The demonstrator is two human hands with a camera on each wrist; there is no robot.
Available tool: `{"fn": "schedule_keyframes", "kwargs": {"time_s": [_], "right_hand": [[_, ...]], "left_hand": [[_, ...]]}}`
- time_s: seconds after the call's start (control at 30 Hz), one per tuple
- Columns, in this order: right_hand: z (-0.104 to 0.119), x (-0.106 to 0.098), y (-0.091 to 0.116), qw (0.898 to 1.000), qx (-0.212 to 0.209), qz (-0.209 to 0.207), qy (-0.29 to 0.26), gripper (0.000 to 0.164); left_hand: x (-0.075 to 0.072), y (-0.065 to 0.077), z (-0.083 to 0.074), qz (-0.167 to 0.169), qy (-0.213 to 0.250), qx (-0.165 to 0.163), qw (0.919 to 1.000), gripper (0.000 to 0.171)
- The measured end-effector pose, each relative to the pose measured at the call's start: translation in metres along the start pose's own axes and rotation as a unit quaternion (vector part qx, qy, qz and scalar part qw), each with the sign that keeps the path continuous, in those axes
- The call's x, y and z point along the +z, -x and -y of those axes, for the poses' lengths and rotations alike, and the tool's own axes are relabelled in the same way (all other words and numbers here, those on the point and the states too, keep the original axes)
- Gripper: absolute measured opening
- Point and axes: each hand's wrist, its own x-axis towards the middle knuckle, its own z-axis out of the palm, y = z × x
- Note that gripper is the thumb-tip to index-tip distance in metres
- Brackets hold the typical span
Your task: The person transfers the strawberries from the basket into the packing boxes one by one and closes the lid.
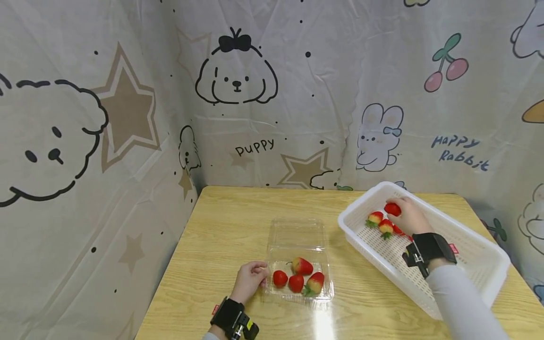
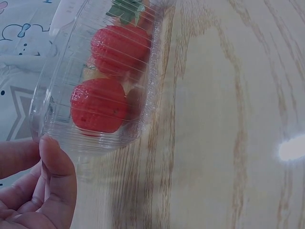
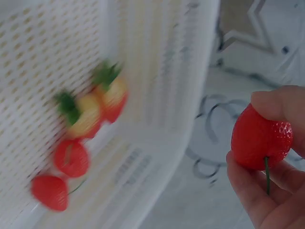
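Note:
My right hand (image 1: 409,216) grips a red strawberry (image 3: 261,137) with a thin green stem, over the far end of the white basket (image 1: 374,264). Inside that basket, strawberries with yellow shoulders and leafy tops (image 1: 386,227) lie near plain red ones (image 3: 71,158). With thumb and index finger, my left hand (image 1: 250,282) pinches the left rim of a clear plastic clamshell box (image 1: 272,255). Several strawberries (image 1: 296,283) sit in the box's near half: two red, two red-and-yellow. The box's lid (image 1: 296,233) lies folded back, away from me.
Both the box and the basket stand on a wood-grain table (image 1: 229,222), the basket slanting along its right side. A printed cloth (image 1: 272,123) hangs behind the table and along its left. The basket's wall rises between its strawberries and the box.

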Motion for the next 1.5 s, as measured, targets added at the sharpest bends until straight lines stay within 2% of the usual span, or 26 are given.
{"fn": "schedule_keyframes", "kwargs": {"time_s": [0.17, 0.4, 0.53, 0.7, 0.9, 1.1, 1.3, 1.37, 1.5], "right_hand": [[0.037, 0.002, -0.008, 0.997, -0.075, -0.016, -0.012, 0.04], [0.085, 0.015, -0.013, 0.988, -0.149, -0.029, -0.04, 0.038], [0.105, 0.028, -0.012, 0.98, -0.187, -0.031, -0.053, 0.037], [0.125, 0.05, -0.01, 0.968, -0.242, -0.015, -0.063, 0.037], [0.143, 0.081, -0.002, 0.954, -0.289, 0.048, -0.064, 0.036], [0.155, 0.11, 0.004, 0.943, -0.3, 0.131, -0.055, 0.035], [0.161, 0.137, 0.01, 0.933, -0.309, 0.178, -0.04, 0.035], [0.162, 0.148, 0.011, 0.931, -0.309, 0.189, -0.039, 0.035], [0.165, 0.164, 0.011, 0.93, -0.297, 0.215, -0.026, 0.034]], "left_hand": [[0.0, 0.0, 0.0, 0.001, -0.001, 0.0, 1.0, 0.026], [0.0, 0.0, -0.001, 0.005, 0.003, -0.004, 1.0, 0.026], [-0.001, 0.005, -0.014, 0.007, 0.007, -0.003, 0.9999, 0.024], [-0.001, 0.013, -0.03, 0.007, -0.001, 0.004, 1.0, 0.024], [-0.001, 0.014, -0.032, 0.006, 0.0, 0.005, 1.0, 0.024], [-0.001, 0.013, -0.03, 0.004, 0.002, 0.007, 1.0, 0.024], [-0.002, 0.007, -0.013, 0.007, 0.014, 0.001, 0.9999, 0.024], [-0.001, 0.008, -0.015, 0.008, 0.015, 0.002, 0.9999, 0.024], [-0.001, 0.013, -0.028, 0.006, 0.008, -0.003, 0.9999, 0.023]]}}
